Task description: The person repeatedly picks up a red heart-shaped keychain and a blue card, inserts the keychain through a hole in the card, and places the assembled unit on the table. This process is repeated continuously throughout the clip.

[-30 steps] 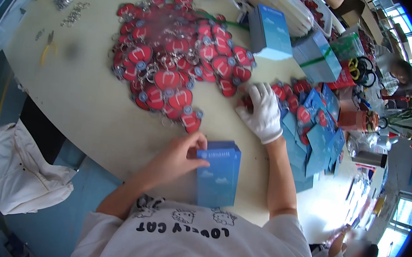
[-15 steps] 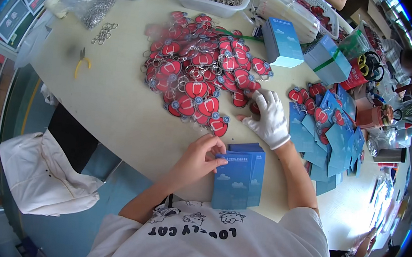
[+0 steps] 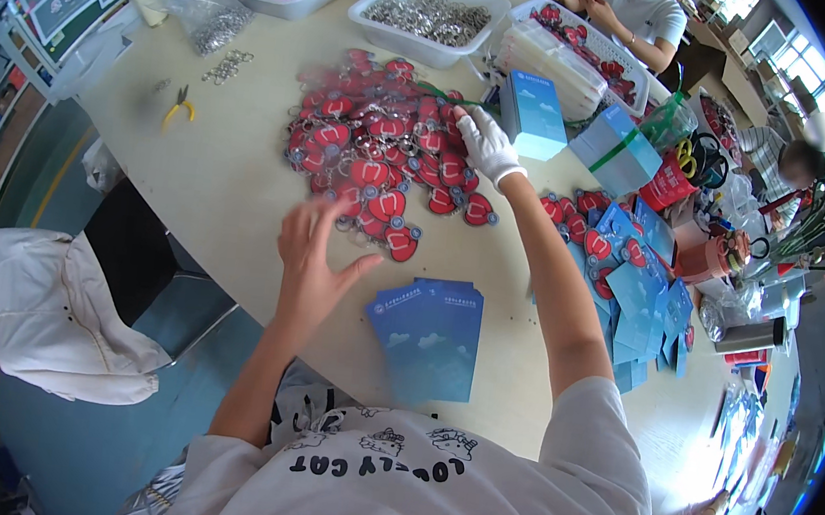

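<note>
The fingers of the bare left hand (image 3: 311, 262) are spread, the thumb well out to the side; their tips, blurred, reach over the lower left edge of a heap of red key tags (image 3: 372, 168), and whether they touch it cannot be told. The gloved right hand (image 3: 489, 148) stretches to the heap's upper right edge, its fingers nearly straight and close together; the glove hides whether anything is caught under them.

The heap lies in the middle of the bench (image 3: 239, 189), tags and metal rings tangled over one another. Nearer the body, below both hands, blue cards (image 3: 428, 345) lie slightly fanned. The right forearm crosses the bench between the heap and a spread of scattered blue cards (image 3: 635, 296) with more red tags on and beside them.

Just beyond the gloved hand, a block of blue cards (image 3: 536, 120) crowds that side, with a banded stack (image 3: 617, 150) next to it and a red container (image 3: 663, 193) of scissors past that. Behind stand a tray of metal rings (image 3: 416, 50), a tray of red pieces (image 3: 293, 10) and a white basket (image 3: 639, 92) of tags. To the left lie yellow-handled pliers (image 3: 180, 112) and loose rings (image 3: 228, 67). Off the bench, a white jacket (image 3: 64, 321) hangs on a chair; a co-worker (image 3: 649, 16) sits across the far side.
</note>
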A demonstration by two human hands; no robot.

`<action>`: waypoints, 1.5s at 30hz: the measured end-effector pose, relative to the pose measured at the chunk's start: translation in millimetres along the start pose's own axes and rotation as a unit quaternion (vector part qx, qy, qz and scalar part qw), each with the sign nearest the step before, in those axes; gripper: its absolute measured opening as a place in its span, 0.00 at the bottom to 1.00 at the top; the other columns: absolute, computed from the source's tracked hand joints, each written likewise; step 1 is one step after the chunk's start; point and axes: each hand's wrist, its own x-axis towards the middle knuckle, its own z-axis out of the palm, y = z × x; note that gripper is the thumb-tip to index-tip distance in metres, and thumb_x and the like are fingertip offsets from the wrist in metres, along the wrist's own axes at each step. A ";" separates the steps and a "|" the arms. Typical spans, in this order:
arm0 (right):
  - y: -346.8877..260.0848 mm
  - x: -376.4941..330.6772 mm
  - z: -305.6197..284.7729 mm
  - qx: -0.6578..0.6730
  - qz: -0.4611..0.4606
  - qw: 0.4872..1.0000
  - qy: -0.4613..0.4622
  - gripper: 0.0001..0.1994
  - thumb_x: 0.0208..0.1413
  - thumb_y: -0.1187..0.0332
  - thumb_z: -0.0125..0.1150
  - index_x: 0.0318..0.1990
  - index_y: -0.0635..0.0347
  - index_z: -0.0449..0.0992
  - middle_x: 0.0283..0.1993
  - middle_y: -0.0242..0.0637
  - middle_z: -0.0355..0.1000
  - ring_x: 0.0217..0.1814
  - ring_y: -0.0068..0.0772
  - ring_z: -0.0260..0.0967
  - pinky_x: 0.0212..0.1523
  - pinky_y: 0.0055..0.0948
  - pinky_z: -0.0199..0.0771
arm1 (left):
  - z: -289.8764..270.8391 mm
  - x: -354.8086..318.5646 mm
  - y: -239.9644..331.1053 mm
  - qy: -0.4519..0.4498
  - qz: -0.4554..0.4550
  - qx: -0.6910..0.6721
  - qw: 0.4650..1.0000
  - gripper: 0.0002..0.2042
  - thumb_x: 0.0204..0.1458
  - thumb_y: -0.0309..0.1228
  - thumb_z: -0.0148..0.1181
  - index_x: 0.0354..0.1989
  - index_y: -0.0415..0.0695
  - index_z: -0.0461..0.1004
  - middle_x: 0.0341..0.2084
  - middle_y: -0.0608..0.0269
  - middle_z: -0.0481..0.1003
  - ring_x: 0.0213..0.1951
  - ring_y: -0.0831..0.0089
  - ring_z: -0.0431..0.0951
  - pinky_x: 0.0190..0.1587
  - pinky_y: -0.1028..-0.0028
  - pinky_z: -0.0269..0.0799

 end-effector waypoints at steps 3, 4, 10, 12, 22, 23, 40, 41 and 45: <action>15.0 11.9 31.5 -0.100 -0.019 0.993 0.056 0.25 0.59 0.46 0.47 0.49 0.61 0.71 0.45 0.53 0.72 0.50 0.57 0.68 0.50 0.46 0.67 | 21.7 27.9 -47.0 0.007 -0.053 0.139 0.989 0.53 0.37 0.53 0.71 0.69 0.48 0.45 0.65 0.41 0.49 0.66 0.40 0.47 0.62 0.43 0.45; 4.4 7.7 39.4 -0.147 -0.025 0.986 0.080 0.25 0.59 0.46 0.48 0.49 0.60 0.71 0.45 0.52 0.72 0.49 0.56 0.68 0.50 0.46 0.67 | 27.9 30.4 -61.6 -0.016 -0.058 0.131 0.990 0.56 0.35 0.55 0.70 0.70 0.48 0.42 0.65 0.38 0.45 0.66 0.38 0.46 0.61 0.40 0.43; -40.9 -23.3 65.5 -0.104 0.025 0.993 0.059 0.29 0.58 0.46 0.49 0.54 0.64 0.66 0.53 0.53 0.67 0.56 0.55 0.64 0.57 0.42 0.62 | 27.4 44.6 -88.0 -0.107 -0.032 0.060 0.992 0.60 0.32 0.56 0.72 0.71 0.52 0.38 0.66 0.33 0.39 0.66 0.34 0.43 0.64 0.43 0.43; -41.5 -28.0 62.6 -0.010 0.018 1.000 0.017 0.27 0.58 0.49 0.52 0.53 0.65 0.67 0.53 0.56 0.66 0.56 0.57 0.63 0.56 0.44 0.64 | 18.4 48.3 -98.4 -0.134 -0.039 0.044 0.989 0.58 0.32 0.53 0.74 0.71 0.54 0.40 0.67 0.38 0.39 0.67 0.38 0.43 0.65 0.48 0.45; 25.8 75.3 39.3 -0.121 -0.089 0.988 0.043 0.23 0.58 0.55 0.53 0.54 0.62 0.67 0.51 0.58 0.67 0.53 0.57 0.67 0.53 0.44 0.67 | 8.7 57.8 -104.5 -0.146 -0.020 0.019 0.989 0.55 0.36 0.51 0.72 0.71 0.53 0.42 0.68 0.43 0.41 0.68 0.43 0.43 0.67 0.51 0.44; 42.6 73.5 40.7 -0.173 -0.026 0.984 0.025 0.24 0.58 0.54 0.52 0.55 0.62 0.66 0.50 0.57 0.67 0.53 0.56 0.67 0.52 0.44 0.67 | 9.4 57.6 -103.8 -0.143 -0.017 0.006 0.990 0.55 0.36 0.51 0.72 0.71 0.53 0.42 0.68 0.42 0.42 0.68 0.43 0.44 0.67 0.51 0.44; 44.9 27.0 -0.8 -0.309 -0.135 0.934 0.116 0.15 0.54 0.62 0.53 0.46 0.60 0.71 0.48 0.45 0.71 0.51 0.49 0.68 0.51 0.42 0.67 | 13.8 44.5 -124.8 -0.082 0.011 0.007 0.997 0.53 0.36 0.57 0.69 0.69 0.50 0.47 0.67 0.40 0.45 0.66 0.39 0.47 0.64 0.47 0.46; 29.5 37.1 5.4 -0.257 -0.125 0.952 0.106 0.16 0.55 0.61 0.52 0.47 0.59 0.71 0.49 0.46 0.71 0.52 0.50 0.67 0.51 0.43 0.67 | 14.1 45.2 -126.4 -0.073 0.010 0.011 0.997 0.52 0.37 0.54 0.70 0.69 0.50 0.47 0.67 0.42 0.45 0.66 0.41 0.47 0.65 0.49 0.47; 16.3 77.8 34.0 -0.135 -0.073 0.988 0.008 0.21 0.61 0.52 0.43 0.54 0.55 0.69 0.57 0.52 0.65 0.58 0.53 0.64 0.57 0.44 0.64 | 14.0 47.1 -118.7 -0.071 0.021 0.024 0.997 0.51 0.36 0.48 0.73 0.69 0.51 0.49 0.67 0.46 0.46 0.67 0.46 0.48 0.66 0.54 0.49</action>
